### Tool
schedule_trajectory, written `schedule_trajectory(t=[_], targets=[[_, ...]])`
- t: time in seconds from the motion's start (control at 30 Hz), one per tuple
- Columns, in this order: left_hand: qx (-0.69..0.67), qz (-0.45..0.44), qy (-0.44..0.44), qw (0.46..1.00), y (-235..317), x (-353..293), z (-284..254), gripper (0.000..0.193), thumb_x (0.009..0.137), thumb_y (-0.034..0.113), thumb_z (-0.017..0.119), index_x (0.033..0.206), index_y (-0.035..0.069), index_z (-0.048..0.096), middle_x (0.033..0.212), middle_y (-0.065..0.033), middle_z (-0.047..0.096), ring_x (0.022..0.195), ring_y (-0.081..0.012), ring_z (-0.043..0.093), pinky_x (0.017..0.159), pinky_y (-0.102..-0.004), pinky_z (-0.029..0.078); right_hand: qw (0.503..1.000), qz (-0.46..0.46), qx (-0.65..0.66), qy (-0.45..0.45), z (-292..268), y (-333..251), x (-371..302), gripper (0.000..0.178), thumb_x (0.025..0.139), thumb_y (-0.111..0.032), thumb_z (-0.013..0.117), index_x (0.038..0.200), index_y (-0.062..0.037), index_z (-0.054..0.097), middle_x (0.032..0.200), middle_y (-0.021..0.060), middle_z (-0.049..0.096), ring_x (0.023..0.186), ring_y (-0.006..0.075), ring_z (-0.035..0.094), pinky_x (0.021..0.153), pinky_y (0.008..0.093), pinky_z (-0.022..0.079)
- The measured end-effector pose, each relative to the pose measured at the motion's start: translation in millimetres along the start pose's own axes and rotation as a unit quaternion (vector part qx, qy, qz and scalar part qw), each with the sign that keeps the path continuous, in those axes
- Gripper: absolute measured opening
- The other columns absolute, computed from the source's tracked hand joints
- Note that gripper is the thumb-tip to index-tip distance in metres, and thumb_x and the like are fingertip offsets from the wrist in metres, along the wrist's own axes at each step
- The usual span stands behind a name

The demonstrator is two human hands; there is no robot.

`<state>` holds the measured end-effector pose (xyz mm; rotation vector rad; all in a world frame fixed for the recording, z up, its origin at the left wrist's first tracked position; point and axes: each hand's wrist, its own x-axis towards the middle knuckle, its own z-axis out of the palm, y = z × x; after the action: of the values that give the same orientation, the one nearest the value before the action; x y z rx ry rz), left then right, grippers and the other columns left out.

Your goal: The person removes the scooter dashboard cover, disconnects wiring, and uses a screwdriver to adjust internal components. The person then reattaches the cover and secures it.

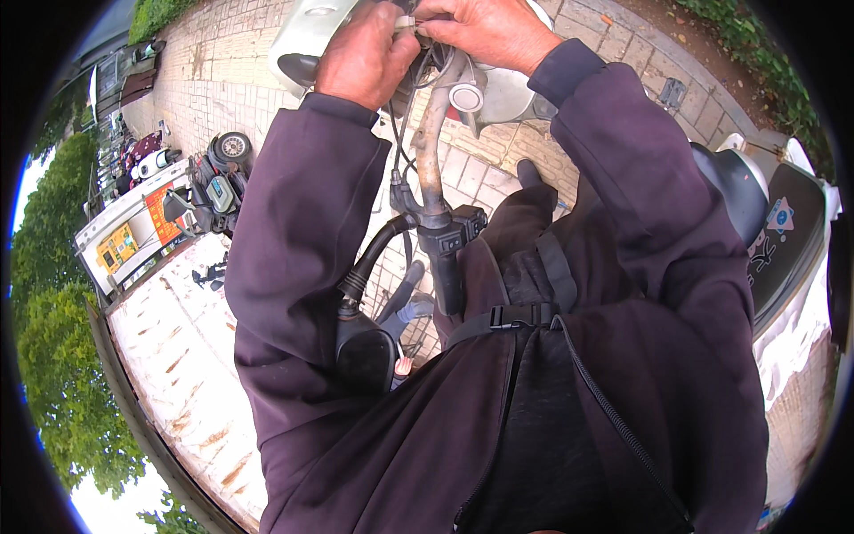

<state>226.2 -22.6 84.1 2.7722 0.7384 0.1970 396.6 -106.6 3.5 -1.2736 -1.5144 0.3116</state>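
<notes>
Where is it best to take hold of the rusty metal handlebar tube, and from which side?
Grip the rusty metal handlebar tube on its bare middle stretch, coming from the person's right side. The black switch block covers the lower end, both hands crowd the top, and black cables run along its left.

Left hand (365,55): closed on black cables (402,116) by the handlebar (429,133).
Right hand (485,31): pinched on a small connector (406,21).
Switch (454,233): mounted on the bar.
</notes>
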Motion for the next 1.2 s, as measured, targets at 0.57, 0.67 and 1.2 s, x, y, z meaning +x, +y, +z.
schedule_trajectory(t=[0.57,0.67,1.2], targets=[[0.044,-0.018,0.003,0.999,-3,2,8,0.023,0.091,0.022,0.070,0.097,0.003,0.058,0.086,-0.0211,0.060,0.081,-0.0421,0.063,0.071,-0.0484,0.050,0.999,-0.005,-0.040,-0.013,-3,-3,4,0.015,0.082,-0.018,0.066,0.083,-0.0037,0.071,0.081,0.0167,0.068,0.079,0.0388,0.068,0.071,0.0484,0.053],[0.041,-0.012,0.016,0.999,-7,0,11,0.025,0.091,0.023,0.071,0.096,0.003,0.058,0.086,-0.0212,0.060,0.081,-0.0421,0.063,0.071,-0.0484,0.050,0.997,0.037,-0.040,-0.053,-8,-7,8,0.014,0.081,-0.016,0.066,0.082,-0.0033,0.072,0.079,0.0184,0.069,0.077,0.0394,0.068,0.070,0.0492,0.054],[0.083,0.034,0.093,0.992,-19,-6,23,0.035,0.081,0.025,0.077,0.107,0.008,0.062,0.093,-0.0121,0.068,0.081,-0.0347,0.069,0.068,-0.0444,0.056,0.922,0.223,0.174,-0.265,-29,-6,40,0.023,0.093,-0.020,0.066,0.084,0.0004,0.072,0.067,0.0094,0.067,0.060,0.0193,0.063,0.059,0.0379,0.050]])
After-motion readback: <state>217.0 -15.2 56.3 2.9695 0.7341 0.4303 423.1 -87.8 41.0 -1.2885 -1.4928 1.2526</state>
